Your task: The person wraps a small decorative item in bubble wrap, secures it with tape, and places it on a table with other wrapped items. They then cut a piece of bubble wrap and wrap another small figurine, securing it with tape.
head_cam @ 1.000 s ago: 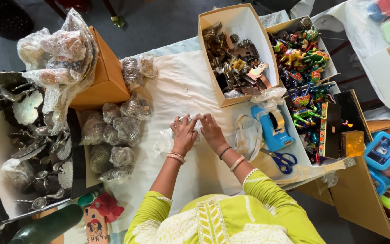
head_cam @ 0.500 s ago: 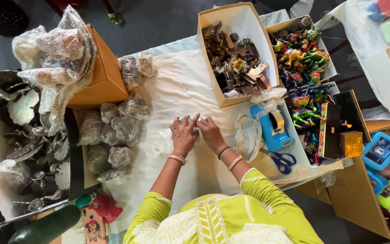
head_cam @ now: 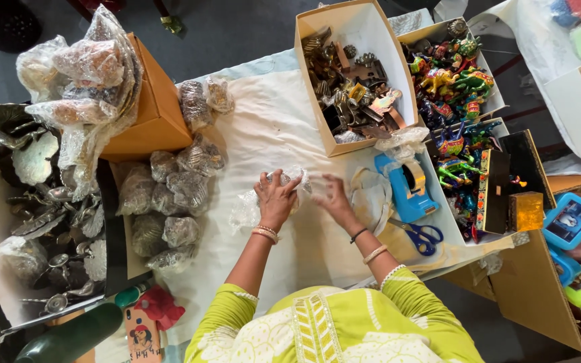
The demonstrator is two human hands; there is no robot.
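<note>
Item: small bundle in crinkled clear plastic wrap [head_cam: 289,183], lying on the white cloth-covered counter [head_cam: 263,128], between and partly under both hands.

Left hand [head_cam: 276,199]: grip closed over the near-left part of the bundle, fingers curled on the film.
Right hand [head_cam: 334,199]: fingers spread and pressing at the bundle's right edge; whether its grip has actually closed on the film cannot be told.

Handling, as judged: light; the film soft, crackly and slippery, prone to slide over whatever is inside. The contents look small and hard, perhaps metal, so possibly scratchable. Best taken around the firm core, not by loose film.

Left of the left grip: a heap of plastic-wrapped silver-coloured pieces [head_cam: 169,202]. Right of the right grip: a blue tape dispenser [head_cam: 408,188] and blue-handled scissors [head_cam: 421,235].

Hidden: the wrapped object's shape, covered by palms and glare; both thumbs; loose film [head_cam: 245,210] trailing left, its end unclear.
</note>
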